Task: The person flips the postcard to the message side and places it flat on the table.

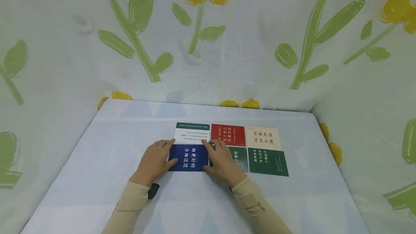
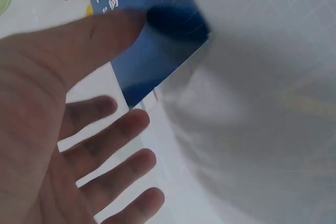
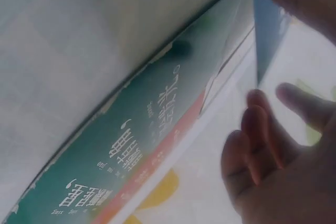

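Note:
A dark blue card (image 1: 189, 159) with white characters lies on the table at the left of the front row. My left hand (image 1: 154, 161) is at its left edge, thumb touching the card face and the other fingers loosely extended in the left wrist view. Along the right edge, my right hand (image 1: 225, 162) touches the same card with its thumb and forefinger apart. That hand partly covers a green card (image 1: 241, 159) beside it. Directly behind the blue card is a white card with a green band (image 1: 192, 133).
A red card (image 1: 228, 135) and a cream card (image 1: 264, 138) continue the back row. At the front row's right end lies another dark green card (image 1: 269, 163). The pale table (image 1: 81, 176) is bordered by hanging cloth with a flower print (image 1: 234, 53).

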